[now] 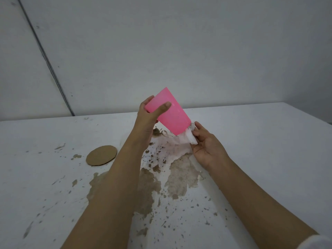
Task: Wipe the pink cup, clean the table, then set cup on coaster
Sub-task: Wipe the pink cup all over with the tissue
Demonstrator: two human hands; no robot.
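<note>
Head view: the left hand (148, 114) grips the pink cup (170, 115) near its base, tilted mouth-down above the stained bench (269, 141). The right hand (206, 146) pinches a soft tissue (190, 136) at the rim. The cup looks light, stiff and perhaps slippery, so hold it around the wall.

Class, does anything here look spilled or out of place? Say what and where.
Yes. A brown spill with splatter covers the middle of the table, right of the coaster. The left hand holds the pink cup tilted; the right hand pinches a tissue at its rim.
</note>
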